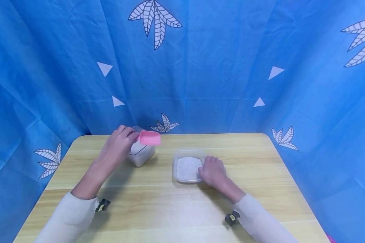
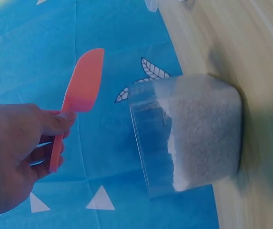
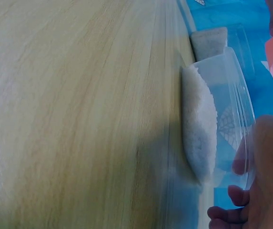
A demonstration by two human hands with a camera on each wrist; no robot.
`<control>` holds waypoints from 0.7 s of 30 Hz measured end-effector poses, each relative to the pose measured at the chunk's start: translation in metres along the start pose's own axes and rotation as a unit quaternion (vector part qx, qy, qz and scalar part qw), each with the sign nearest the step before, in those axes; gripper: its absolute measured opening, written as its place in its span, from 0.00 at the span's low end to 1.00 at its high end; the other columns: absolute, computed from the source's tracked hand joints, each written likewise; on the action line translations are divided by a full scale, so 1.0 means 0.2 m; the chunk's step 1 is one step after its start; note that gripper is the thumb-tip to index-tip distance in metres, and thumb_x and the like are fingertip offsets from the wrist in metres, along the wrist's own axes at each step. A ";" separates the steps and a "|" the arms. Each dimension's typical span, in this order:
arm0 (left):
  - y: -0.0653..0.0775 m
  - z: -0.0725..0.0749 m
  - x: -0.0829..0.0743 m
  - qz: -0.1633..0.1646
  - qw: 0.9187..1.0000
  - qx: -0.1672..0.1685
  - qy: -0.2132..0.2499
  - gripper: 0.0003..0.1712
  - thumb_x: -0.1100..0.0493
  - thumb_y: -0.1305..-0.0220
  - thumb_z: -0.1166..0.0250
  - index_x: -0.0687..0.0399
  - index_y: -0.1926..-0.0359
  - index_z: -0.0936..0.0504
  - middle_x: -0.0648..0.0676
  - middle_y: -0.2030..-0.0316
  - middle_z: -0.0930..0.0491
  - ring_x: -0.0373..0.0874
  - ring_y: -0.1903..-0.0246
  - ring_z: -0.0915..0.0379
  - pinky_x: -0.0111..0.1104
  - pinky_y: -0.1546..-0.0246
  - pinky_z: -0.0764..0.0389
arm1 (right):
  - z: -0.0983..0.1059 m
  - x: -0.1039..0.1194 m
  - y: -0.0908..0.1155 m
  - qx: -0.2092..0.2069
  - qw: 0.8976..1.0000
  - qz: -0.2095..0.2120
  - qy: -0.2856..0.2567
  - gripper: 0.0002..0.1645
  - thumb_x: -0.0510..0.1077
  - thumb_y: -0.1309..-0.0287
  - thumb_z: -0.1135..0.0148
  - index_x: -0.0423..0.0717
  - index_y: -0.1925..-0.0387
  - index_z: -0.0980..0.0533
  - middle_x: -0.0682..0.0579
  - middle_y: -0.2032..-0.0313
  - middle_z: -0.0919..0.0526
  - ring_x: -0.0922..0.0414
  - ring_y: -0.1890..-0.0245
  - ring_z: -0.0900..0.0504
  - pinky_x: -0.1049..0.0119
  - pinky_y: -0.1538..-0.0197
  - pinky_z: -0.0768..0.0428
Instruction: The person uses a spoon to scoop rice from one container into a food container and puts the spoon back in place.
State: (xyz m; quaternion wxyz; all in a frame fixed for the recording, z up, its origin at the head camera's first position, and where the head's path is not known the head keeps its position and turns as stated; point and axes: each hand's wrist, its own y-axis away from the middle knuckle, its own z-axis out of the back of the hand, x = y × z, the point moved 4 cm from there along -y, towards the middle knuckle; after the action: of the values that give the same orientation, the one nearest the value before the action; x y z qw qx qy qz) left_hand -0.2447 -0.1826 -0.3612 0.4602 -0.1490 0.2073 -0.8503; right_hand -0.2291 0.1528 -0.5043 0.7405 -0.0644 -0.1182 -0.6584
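My left hand (image 1: 119,142) pinches the handle of a pink scoop (image 1: 150,138), raised over a tall clear container (image 1: 142,158) partly filled with pale grains. In the left wrist view the scoop (image 2: 85,83) points away from the fingers, and the grains (image 2: 205,131) slope inside the tall container. My right hand (image 1: 214,171) grips the right wall of a low clear plastic tub (image 1: 189,181), thumb over the rim and fingers outside. A mound of white grains (image 3: 199,124) lies in the tub, seen through its side in the right wrist view.
Both containers stand on a light wooden table (image 1: 167,209), the tall one at back left and the low tub near the middle. A blue curtain (image 1: 219,67) with white leaf prints hangs behind the table and along both sides.
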 end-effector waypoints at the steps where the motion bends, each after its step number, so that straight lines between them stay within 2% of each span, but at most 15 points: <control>1: 0.00 0.00 0.01 0.001 1.000 -0.001 0.001 0.18 0.69 0.41 0.25 0.64 0.49 0.12 0.64 0.56 0.12 0.57 0.56 0.22 0.44 0.56 0.16 | 0.00 0.00 0.00 0.001 1.000 0.000 0.001 0.21 0.51 0.34 0.49 0.35 0.58 0.29 0.41 0.63 0.25 0.46 0.60 0.27 0.48 0.47 0.25; 21: 0.02 0.01 0.12 0.010 1.000 -0.002 -0.007 0.14 0.69 0.39 0.27 0.67 0.51 0.12 0.66 0.59 0.14 0.61 0.57 0.23 0.50 0.55 0.19 | -0.01 -0.01 0.00 0.007 1.000 -0.003 0.000 0.20 0.51 0.34 0.49 0.35 0.58 0.30 0.42 0.64 0.26 0.47 0.61 0.29 0.50 0.48 0.25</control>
State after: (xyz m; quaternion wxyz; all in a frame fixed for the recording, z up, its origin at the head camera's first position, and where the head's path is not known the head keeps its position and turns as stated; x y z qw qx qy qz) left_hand -0.2527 -0.2050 -0.3604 0.4700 -0.1537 0.2067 -0.8442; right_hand -0.2298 0.1535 -0.5062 0.7393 -0.0583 -0.1229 -0.6595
